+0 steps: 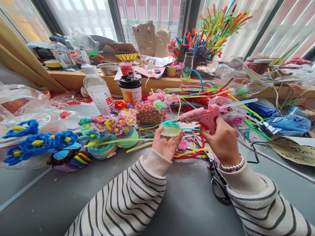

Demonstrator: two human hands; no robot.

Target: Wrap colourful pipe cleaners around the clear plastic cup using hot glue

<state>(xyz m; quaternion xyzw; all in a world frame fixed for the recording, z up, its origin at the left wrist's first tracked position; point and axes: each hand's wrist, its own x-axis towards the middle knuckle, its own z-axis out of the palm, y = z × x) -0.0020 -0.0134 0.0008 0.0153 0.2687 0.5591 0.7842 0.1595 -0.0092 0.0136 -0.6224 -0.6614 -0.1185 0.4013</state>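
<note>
My left hand holds a small round pot wrapped in teal and pale yellow bands, with fingers round its lower side. My right hand grips a pink glue gun by its handle. The gun's nozzle points left and is close to the pot's upper rim; whether they touch is too small to tell. A clear glue stick sticks out of the gun's back. A pale yellow pipe cleaner extends left from beside my left hand.
Blue pipe-cleaner flowers and flower pots stand at left. Behind are a water bottle, a lidded cup and a woven basket. Black-handled scissors lie below my right hand. A black cord runs right.
</note>
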